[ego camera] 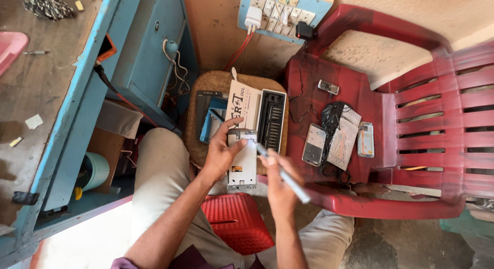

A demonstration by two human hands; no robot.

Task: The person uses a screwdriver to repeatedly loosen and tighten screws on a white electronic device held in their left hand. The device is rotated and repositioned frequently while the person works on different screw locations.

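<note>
My left hand (pixel 220 155) grips an opened phone body (pixel 242 166), white inside, holding it upright over my lap. A slim grey screwdriver (pixel 283 171) sits in my right hand (pixel 278 189), its tip touching the upper part of the phone near my left thumb. Just behind the phone, on a small round wooden stool (pixel 198 145), lies an open screwdriver bit set (pixel 271 120) with its white lid (pixel 243 108) folded back.
A red plastic chair (pixel 411 130) to the right carries phone parts (pixel 314 144), a small handset (pixel 328 87) and a black cable (pixel 332 117). A blue workbench (pixel 82 109) stands at left. On the wall hangs a switchboard (pixel 280 12) with chargers. A red stool (pixel 236 220) sits under me.
</note>
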